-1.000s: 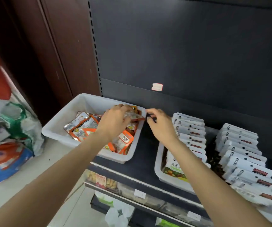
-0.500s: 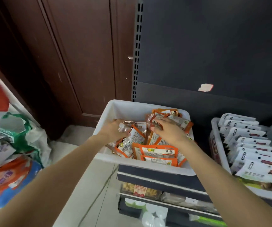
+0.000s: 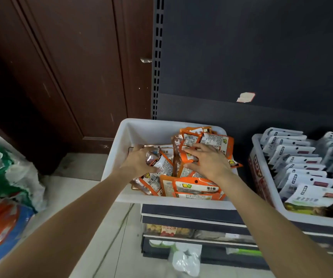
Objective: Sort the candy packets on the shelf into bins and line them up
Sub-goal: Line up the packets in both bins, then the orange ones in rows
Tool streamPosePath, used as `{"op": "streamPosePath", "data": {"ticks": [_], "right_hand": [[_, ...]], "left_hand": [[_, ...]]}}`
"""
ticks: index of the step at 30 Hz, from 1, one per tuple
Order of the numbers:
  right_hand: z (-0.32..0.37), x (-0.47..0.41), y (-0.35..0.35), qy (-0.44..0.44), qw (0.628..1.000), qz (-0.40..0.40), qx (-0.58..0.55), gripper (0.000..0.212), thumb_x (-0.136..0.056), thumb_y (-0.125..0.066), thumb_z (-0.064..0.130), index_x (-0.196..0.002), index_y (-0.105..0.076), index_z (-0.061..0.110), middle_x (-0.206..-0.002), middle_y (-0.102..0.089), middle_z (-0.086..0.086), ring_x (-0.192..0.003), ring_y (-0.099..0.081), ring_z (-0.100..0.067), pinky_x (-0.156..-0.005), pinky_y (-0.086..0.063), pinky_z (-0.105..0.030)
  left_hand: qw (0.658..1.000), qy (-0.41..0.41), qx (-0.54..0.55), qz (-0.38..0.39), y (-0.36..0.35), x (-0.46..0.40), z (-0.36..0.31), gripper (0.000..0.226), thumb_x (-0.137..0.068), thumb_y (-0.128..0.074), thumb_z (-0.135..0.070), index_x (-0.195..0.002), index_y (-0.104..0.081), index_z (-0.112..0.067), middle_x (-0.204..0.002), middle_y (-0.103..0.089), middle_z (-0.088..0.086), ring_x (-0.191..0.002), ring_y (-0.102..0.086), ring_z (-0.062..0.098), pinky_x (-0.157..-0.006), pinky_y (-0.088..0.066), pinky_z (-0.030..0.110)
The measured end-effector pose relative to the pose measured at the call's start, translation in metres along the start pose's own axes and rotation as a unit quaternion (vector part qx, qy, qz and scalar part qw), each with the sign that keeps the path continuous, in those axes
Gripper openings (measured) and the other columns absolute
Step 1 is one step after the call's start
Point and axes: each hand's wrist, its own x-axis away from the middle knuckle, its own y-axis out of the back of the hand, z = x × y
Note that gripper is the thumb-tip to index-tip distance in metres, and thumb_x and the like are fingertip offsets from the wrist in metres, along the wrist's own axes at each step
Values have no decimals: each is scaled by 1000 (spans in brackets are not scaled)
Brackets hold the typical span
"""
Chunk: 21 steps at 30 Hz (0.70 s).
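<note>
A white bin [image 3: 139, 129] stands at the left end of the dark shelf, filled with several orange candy packets [image 3: 196, 187] lying in a loose heap. My left hand [image 3: 139, 161] is in the bin's left side, fingers curled round a bunch of orange packets [image 3: 161, 167]. My right hand [image 3: 207, 159] lies over the middle of the heap, fingers spread and bent over an orange packet [image 3: 187, 155], thumb under its edge. To the right, a second white bin [image 3: 262, 177] holds several white packets [image 3: 302, 177] lined up in rows.
A dark back panel [image 3: 262, 57] with a slotted upright rises behind the bins. A brown wooden door [image 3: 71, 67] stands to the left. Bags [image 3: 5, 187] lie on the floor at the left. Lower shelves [image 3: 191, 227] with goods sit below the bin.
The view has swung left and closer to the orange bin. My right hand moved from the gap between the bins into the orange heap; my left hand shifted to the bin's left side.
</note>
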Motion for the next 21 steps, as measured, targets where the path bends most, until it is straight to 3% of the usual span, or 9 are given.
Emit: {"op": "streamPosePath", "data": {"ticks": [7,11,15,18,21], "right_hand": [[-5,0,-1,0,1000,-1,5,58,-90,-44,60,-143,-27,46,-153,-28,5,-140,-29,-21,-112,-28,-41],[-3,0,2,-6,1000,6,5,57,-90,-46,59,-143,-28,46,-153,-28,5,-139,-29,-21,-112,-28,-41],[0,2,16,-10,999,41,-17,63,-87,-46,64,-144,-28,44,-154,-25,5,-141,-26,-22,-112,-26,-42],[7,0,33,-18,996,68,-51,68,-86,-42,68,-146,-27,38,-156,-21,5,-142,-22,-22,-112,-26,-45],[21,-8,44,-7,991,43,-125,62,-91,-44,59,-146,-28,35,-156,-21,5,-143,-21,-20,-113,-25,-45]], "left_hand": [[998,-6,59,-6,-9,-9,-5,68,-71,-82,-33,-132,-52,-26,-145,-35,1,-130,-37,22,-109,-29,29],[998,-18,54,-25,-1,-14,-6,45,-71,-82,-24,-113,-66,-19,-128,-50,1,-119,-46,24,-106,-38,33],[997,-61,51,-19,18,-16,0,15,-81,-73,-13,-95,-70,-14,-108,-60,1,-100,-56,18,-86,-39,21],[991,-64,102,-57,31,-13,4,9,-83,-68,-7,-91,-71,-11,-98,-67,2,-87,-56,13,-77,-40,20],[981,-50,164,-86,37,-8,11,11,-87,-61,-2,-92,-69,-6,-91,-66,0,-85,-58,13,-72,-36,15]]}}
